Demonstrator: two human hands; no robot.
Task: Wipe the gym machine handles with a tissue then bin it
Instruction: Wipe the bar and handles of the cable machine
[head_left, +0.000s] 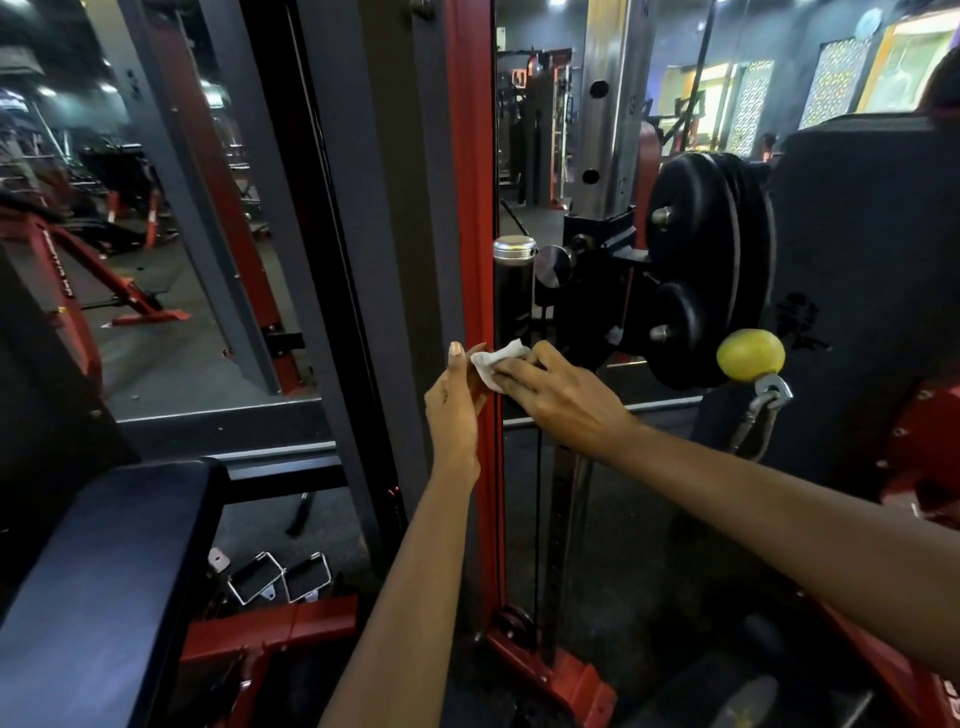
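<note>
Risks first, placed off the red upright (474, 234).
- Left of it and low: black bench pad (104, 571) and loose cable grips (280, 577) on the floor. Stepping back toward a bin could trip on these; no bin in view.
- At the upright: tissue (497, 359) is small and crumpled, shared between two hands. It could slip or tear if one hand pulls while the other lets go.
- Just right of it: black handle (514, 296) with chrome cap. Only its lower end is near the tissue, so the upper grip may get skipped.
- Further right: weight plates (696, 270) and a yellow ball (750, 356) on a clip, near the right forearm. A wide wiping stroke could knock them.

Hands:
- Left hand (457, 410), over the upright, fingers pointing up, partly closed, pinching the tissue's left edge.
- Right hand (558, 397), just right of the upright, fingers bent down over the tissue, gripping it by the handle's base. Thumb hidden; contact with the handle unclear.

Judgement: wiping not properly started.
</note>
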